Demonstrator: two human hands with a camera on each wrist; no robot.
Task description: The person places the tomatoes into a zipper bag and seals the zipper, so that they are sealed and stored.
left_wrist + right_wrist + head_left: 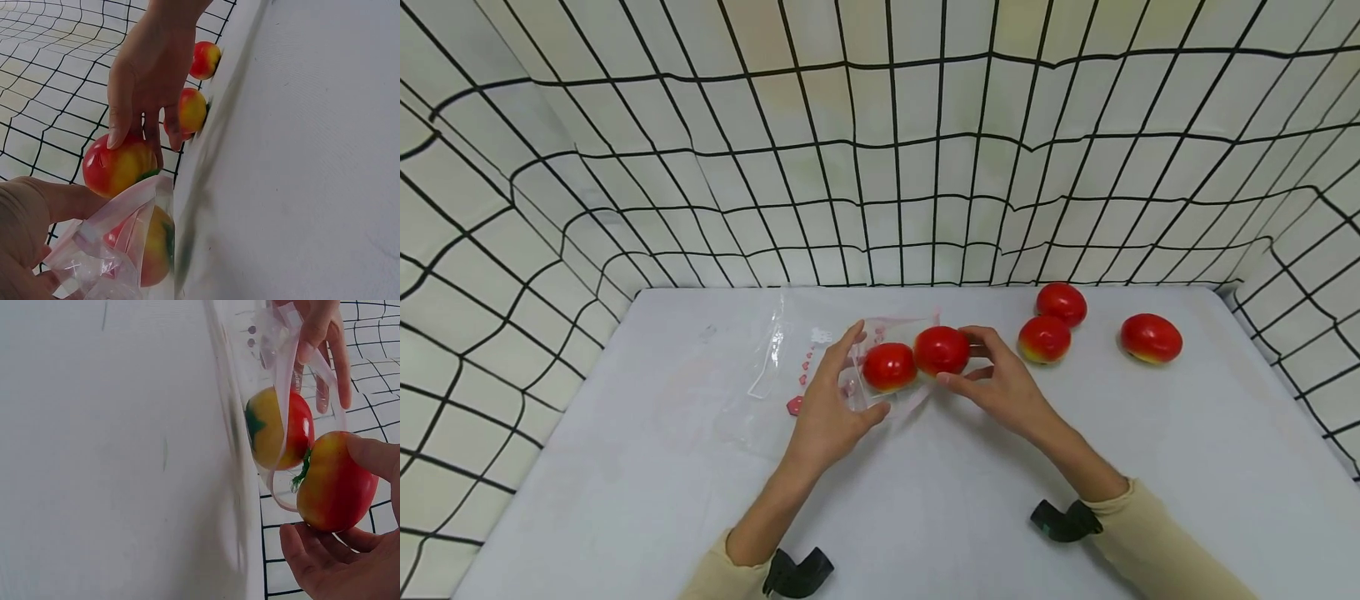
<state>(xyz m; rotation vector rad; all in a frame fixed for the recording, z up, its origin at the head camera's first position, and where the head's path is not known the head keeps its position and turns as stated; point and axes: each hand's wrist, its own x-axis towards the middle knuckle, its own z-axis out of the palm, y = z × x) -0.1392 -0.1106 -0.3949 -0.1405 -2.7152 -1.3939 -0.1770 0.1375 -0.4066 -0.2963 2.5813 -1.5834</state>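
Five red-and-yellow tomatoes are in view, one of them gripped by the right hand (1000, 383), whose thumb and fingers curl round the held tomato (942, 350) at the mouth of a clear plastic bag (808, 367). The bag lies on the white bench (962, 500), its printed body stretching left and its pink-rimmed opening facing right. Just inside that rim sits the bagged tomato (889, 367); whether it touches the held one is hard to tell. The left hand (829, 408) has its thumb and fingers spread apart at the bag's mouth, touching the film without clenching.

Near the back edge of the bench, right of the right hand, the rear tomato (1062, 304) and the front tomato (1045, 339) sit close together, while the far-right tomato (1151, 338) lies apart from them, nearer the side edge. Black-lined netting (938, 133) rises along the back and both sides, bounding reach there. Bench surface runs wide from the bag to the left edge, and more lies between the forearms toward the front.
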